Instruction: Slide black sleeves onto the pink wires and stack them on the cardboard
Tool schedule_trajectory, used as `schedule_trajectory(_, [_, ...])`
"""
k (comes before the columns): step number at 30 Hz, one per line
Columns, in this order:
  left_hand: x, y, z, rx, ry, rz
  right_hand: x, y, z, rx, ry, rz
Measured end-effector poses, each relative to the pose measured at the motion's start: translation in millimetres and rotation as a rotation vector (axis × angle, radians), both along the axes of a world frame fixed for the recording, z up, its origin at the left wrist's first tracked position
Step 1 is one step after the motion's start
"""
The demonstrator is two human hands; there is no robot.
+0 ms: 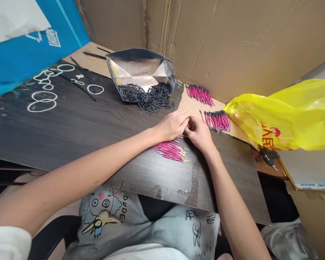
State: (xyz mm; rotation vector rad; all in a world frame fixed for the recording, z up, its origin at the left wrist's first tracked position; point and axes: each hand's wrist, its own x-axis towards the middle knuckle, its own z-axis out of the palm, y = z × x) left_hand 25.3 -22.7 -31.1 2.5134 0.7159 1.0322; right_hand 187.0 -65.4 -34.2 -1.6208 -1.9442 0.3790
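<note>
My left hand (173, 124) and my right hand (199, 135) meet fingertip to fingertip over the dark wooden board (70, 133), pinching something small between them; what it is stays hidden by the fingers. Just below the hands lies a loose pile of pink wires with bare metal tips (171, 150). To the right sits a bundle of pink wires with black sleeves on their ends (219, 120). Farther back lies another bundle of plain pink wires (200, 95). A silver foil bag (141, 70) spills short black tubes (148, 96) behind my left hand.
White rubber rings (42, 101) and black cable ties lie at the board's far left. A yellow plastic bag (287, 119) sits at the right, with keys (269, 159) under it. Cardboard walls stand behind. A blue box (24, 43) is at the far left. My lap is below the board's edge.
</note>
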Motion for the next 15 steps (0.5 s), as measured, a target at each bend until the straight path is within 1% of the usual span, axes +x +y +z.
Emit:
schedule_trajectory(7, [1.7,0.4,0.0,0.003,-0.001,0.012,1.8,2.0,-5.5,0.039,-0.021,-0.004])
schedule_trajectory(12, [2.1,0.1,2.2,-0.011,-0.004,0.029,-2.2,-2.2,-1.8,0.064,-0.007,-0.026])
schedule_trajectory(15, [2.2,0.8,2.5,-0.013,0.008,0.039,-5.6,-5.6,2.0,0.081,-0.064,-0.045])
